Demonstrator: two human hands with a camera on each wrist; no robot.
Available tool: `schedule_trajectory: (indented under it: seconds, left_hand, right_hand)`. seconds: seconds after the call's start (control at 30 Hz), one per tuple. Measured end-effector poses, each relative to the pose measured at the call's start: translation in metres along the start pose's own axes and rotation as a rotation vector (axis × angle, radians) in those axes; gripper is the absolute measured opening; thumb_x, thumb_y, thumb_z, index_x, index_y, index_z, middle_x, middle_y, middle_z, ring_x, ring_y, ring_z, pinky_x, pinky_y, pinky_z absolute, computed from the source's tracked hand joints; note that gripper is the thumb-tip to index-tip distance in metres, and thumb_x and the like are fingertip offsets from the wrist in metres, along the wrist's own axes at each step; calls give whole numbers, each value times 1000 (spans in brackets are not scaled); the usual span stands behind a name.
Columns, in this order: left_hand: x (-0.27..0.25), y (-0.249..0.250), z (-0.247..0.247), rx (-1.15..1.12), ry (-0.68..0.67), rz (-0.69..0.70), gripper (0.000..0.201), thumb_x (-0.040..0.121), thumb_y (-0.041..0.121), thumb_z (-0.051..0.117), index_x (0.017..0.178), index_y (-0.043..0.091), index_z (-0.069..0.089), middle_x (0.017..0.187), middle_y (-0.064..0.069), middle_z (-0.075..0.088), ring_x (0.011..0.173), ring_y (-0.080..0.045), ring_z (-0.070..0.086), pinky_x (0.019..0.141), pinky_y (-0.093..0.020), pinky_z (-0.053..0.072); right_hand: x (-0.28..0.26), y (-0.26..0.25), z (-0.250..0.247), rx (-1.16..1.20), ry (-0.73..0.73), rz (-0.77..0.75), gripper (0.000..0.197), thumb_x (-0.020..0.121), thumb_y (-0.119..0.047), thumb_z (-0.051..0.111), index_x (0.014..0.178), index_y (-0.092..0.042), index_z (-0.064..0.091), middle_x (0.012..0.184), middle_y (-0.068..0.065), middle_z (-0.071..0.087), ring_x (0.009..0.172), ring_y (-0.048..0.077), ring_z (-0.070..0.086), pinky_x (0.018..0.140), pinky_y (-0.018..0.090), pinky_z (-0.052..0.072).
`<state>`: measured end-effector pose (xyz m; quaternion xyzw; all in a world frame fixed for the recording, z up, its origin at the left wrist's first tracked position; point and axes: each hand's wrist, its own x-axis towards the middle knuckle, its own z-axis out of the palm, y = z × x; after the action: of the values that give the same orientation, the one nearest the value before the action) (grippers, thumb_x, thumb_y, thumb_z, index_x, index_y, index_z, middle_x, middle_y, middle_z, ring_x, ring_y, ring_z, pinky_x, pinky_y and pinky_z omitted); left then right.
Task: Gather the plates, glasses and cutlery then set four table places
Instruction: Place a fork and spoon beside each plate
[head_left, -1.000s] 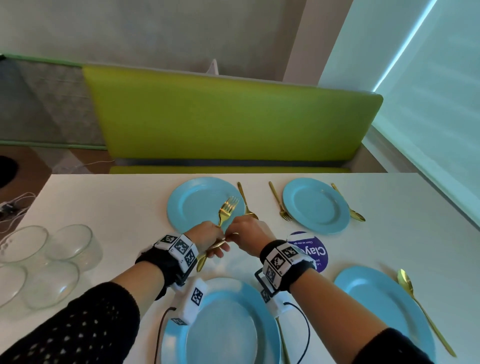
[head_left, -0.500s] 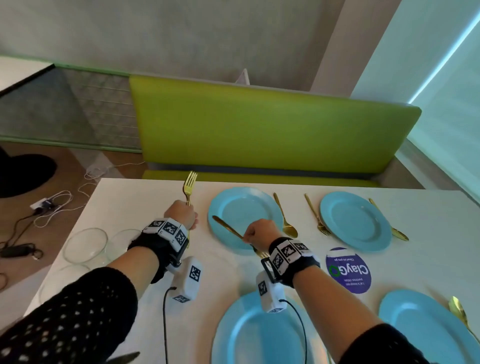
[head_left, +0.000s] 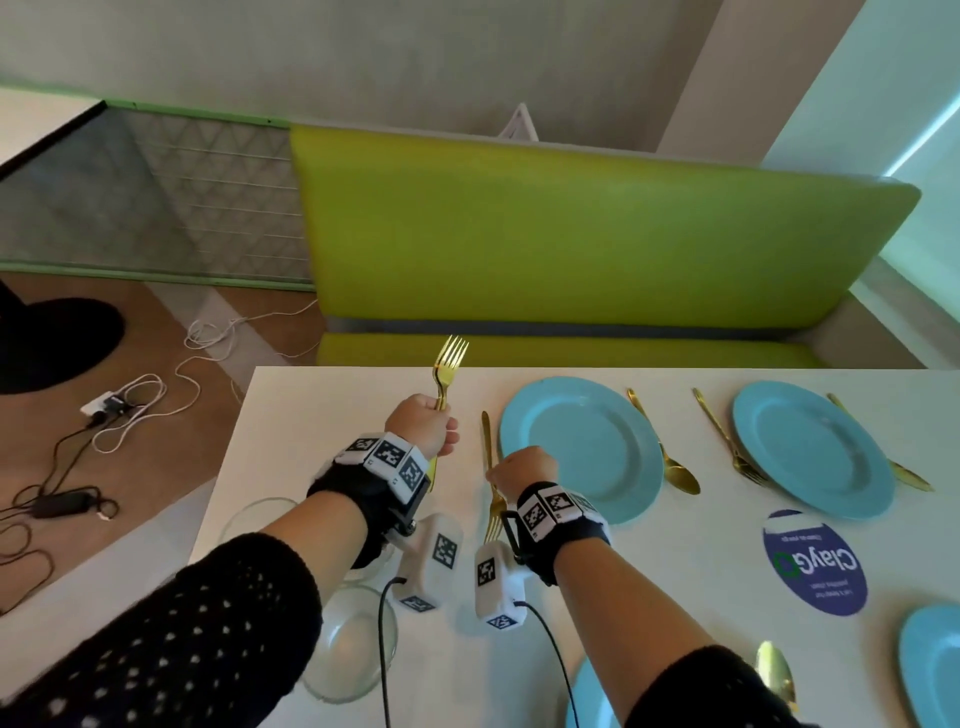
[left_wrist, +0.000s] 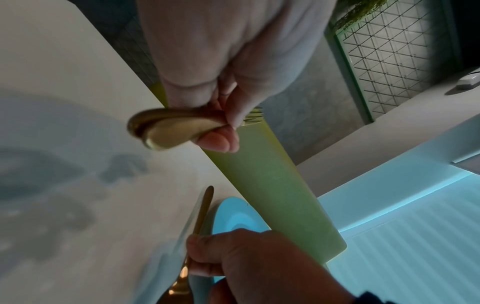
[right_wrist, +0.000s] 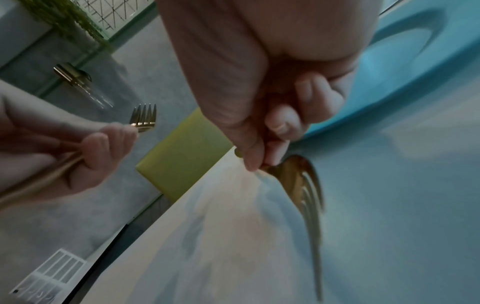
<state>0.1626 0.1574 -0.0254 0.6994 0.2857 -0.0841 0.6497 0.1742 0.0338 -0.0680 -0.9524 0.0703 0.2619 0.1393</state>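
Observation:
My left hand (head_left: 428, 418) grips gold forks (head_left: 450, 358) upright above the table's far left corner, tines up. Two stacked handle ends (left_wrist: 166, 129) show under its fingers. My right hand (head_left: 501, 473) pinches another gold fork (head_left: 487, 434) by the neck, low over the table just left of the far-left blue plate (head_left: 579, 447). That fork's handle points away from me and its tines (right_wrist: 305, 185) point towards me. A gold spoon (head_left: 670, 460) lies right of this plate. The far-right blue plate (head_left: 810, 449) has a fork (head_left: 727, 441) and another gold piece (head_left: 883, 452) beside it.
Clear glass bowls (head_left: 348, 649) stand at the table's left edge under my left forearm. Two near blue plates (head_left: 930, 665) and a gold spoon (head_left: 776, 675) sit at the bottom right. A purple sticker (head_left: 813, 564) is on the white table (head_left: 322, 415). A green bench (head_left: 571, 234) runs behind.
My hands separated. The right hand carried one fork down to the left side of the far-left plate and turned it lengthwise. The left hand moved left and raised its forks upright.

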Motion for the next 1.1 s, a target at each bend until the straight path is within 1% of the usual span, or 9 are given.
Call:
schedule_trajectory:
  seconds: [0.07, 0.13, 0.2, 0.27, 0.43, 0.57, 0.77, 0.97, 1.1]
  left_hand:
    - [5, 0, -3, -1, 1, -6, 26, 97, 10, 44, 117, -5, 52, 69, -4, 53, 55, -13, 51, 47, -19, 45]
    - [9, 0, -5, -10, -7, -11, 26, 97, 10, 44, 117, -5, 52, 69, -4, 54, 55, -13, 51, 45, -18, 46]
    - [12, 1, -6, -12, -15, -8, 26, 96, 10, 45, 116, -5, 53, 70, -4, 54, 55, -13, 52, 45, -19, 47]
    - [15, 2, -6, -11, -22, -1, 24, 96, 10, 45, 113, -4, 54, 70, -4, 55, 56, -14, 52, 48, -20, 47]
    - [20, 5, -10, -24, -30, 12, 9, 96, 9, 45, 99, 4, 51, 69, -4, 54, 54, -13, 52, 37, -13, 45]
    - [25, 4, -14, -22, -21, 13, 9, 96, 10, 45, 99, 5, 52, 69, -3, 55, 55, -12, 53, 41, -15, 46]
    - [24, 4, -18, -31, -37, 10, 7, 97, 8, 44, 99, 4, 50, 69, -4, 53, 55, -13, 51, 36, -13, 44]
    - [24, 1, -19, -6, -42, 7, 10, 96, 9, 44, 102, 4, 51, 70, -3, 55, 57, -13, 53, 51, -21, 47]
    - [17, 3, -12, 31, -67, -11, 9, 95, 3, 41, 100, 4, 48, 71, -4, 53, 57, -13, 52, 38, -13, 45]
  right_hand:
    - [7, -5, 8, 10, 20, 36, 28, 89, -24, 51, 66, -8, 52, 65, 0, 47, 81, 18, 55, 63, 22, 39]
    - [9, -10, 11, 44, 35, 61, 21, 89, -22, 52, 81, -5, 62, 73, 3, 55, 78, 18, 54, 57, 22, 41]
    - [12, -13, 14, 84, 65, 69, 22, 88, -19, 52, 97, -4, 66, 90, 7, 66, 79, 21, 58, 63, 24, 46]
    - [13, -15, 15, 130, 100, 86, 20, 86, -16, 54, 97, -4, 66, 99, 9, 70, 77, 22, 59, 68, 26, 50]
    - [18, -19, 13, 225, 187, 152, 17, 80, -17, 60, 94, -8, 65, 97, 9, 69, 89, 28, 68, 75, 32, 57]
    - [22, -18, 9, 286, 223, 185, 26, 79, -21, 65, 100, -9, 59, 101, 9, 66, 93, 29, 66, 78, 35, 57]
    - [26, -14, 5, 314, 230, 189, 34, 78, -26, 70, 103, -8, 56, 104, 11, 65, 93, 29, 66, 76, 36, 56]
    - [24, -10, 4, 330, 237, 184, 42, 78, -34, 72, 105, -8, 56, 106, 12, 65, 95, 30, 65, 75, 34, 53]
    - [12, -10, -5, 403, 275, 109, 43, 82, -43, 65, 109, -11, 56, 109, 9, 65, 100, 28, 63, 82, 35, 54]
